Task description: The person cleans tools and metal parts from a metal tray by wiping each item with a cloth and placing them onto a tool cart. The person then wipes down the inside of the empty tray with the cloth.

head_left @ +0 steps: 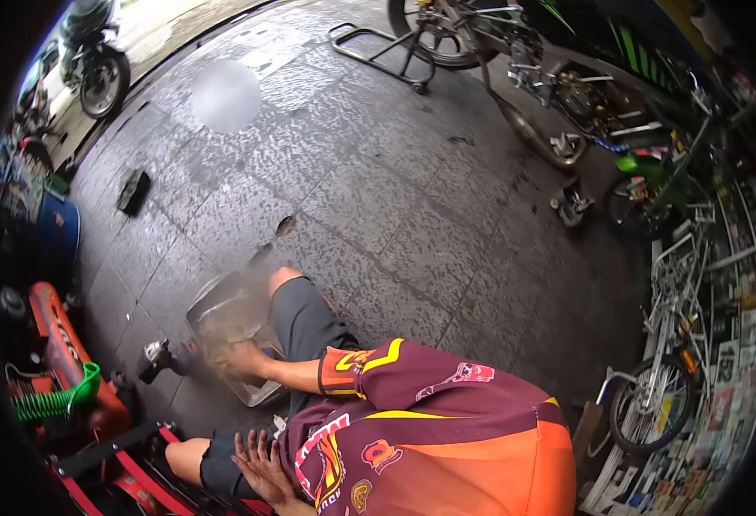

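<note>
My right hand [242, 357] reaches into a shallow metal tray [262, 396] on the floor between my legs. Haze and blur cover its fingers, and whatever they may touch there is too smeared to make out. Near my left thigh, my left hand [260, 464] is open with its fingers spread and nothing in it. A small metal part [156, 357] lies on the tiles just left of the tray.
A dark block [134, 191] lies on the floor. At the left are a red tank [58, 322], a green coiled hose [60, 400] and a blue drum [58, 225]. A motorcycle [584, 95] and its black stand [378, 53] occupy the upper right; a loose metal part [572, 205] lies below.
</note>
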Action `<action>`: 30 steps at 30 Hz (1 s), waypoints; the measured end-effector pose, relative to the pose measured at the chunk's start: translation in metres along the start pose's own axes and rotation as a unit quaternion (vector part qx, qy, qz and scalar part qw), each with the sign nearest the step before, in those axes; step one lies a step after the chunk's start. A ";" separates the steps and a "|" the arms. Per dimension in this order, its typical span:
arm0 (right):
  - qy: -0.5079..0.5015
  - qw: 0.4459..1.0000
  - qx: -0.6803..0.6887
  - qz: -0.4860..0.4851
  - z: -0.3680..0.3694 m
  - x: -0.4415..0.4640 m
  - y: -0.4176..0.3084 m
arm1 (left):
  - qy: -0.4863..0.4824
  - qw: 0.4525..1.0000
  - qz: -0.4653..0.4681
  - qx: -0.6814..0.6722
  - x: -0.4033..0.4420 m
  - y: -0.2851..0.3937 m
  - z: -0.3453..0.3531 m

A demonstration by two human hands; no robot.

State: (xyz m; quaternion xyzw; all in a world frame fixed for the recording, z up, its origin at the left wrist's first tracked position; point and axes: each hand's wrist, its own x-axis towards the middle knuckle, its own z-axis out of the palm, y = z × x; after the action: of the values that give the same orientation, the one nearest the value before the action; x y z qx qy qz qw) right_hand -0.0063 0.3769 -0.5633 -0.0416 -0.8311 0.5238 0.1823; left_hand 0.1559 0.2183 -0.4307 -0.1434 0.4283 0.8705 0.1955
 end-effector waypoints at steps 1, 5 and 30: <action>-0.011 0.999 -0.031 -0.041 -0.013 0.001 -0.019 | 0.036 0.998 -0.018 0.058 0.016 0.007 0.001; -0.023 0.980 -0.067 -0.184 -0.026 -0.009 -0.061 | -0.066 0.995 -0.079 0.007 0.106 0.018 0.014; -0.282 0.941 0.183 0.029 -0.050 0.006 -0.044 | -0.086 0.980 -0.058 -0.172 0.143 0.007 0.043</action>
State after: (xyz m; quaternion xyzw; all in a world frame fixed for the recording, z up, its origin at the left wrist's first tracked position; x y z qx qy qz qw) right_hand 0.0106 0.4012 -0.5040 0.1182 -0.7365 0.6623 -0.0705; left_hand 0.0232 0.2798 -0.4598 -0.1241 0.2444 0.9276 0.2539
